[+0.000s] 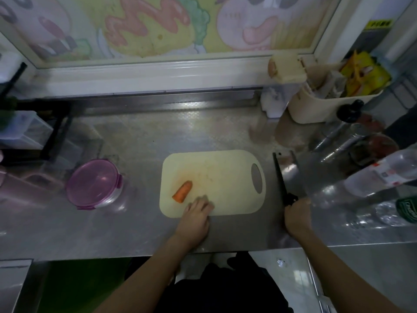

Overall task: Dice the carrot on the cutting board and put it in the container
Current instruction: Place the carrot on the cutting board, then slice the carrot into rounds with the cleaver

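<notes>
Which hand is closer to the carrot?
Left. The left hand rests on the cutting board beside the carrot; the right hand grips the cleaver past the board's right edge.

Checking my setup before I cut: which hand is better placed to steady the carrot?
Left. The left hand rests on the cutting board right beside the carrot; the right hand grips the cleaver off the board.

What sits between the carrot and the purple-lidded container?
Nothing stands there: head view shows only cutting board beside the carrot, then bare steel counter up to the container.
</notes>
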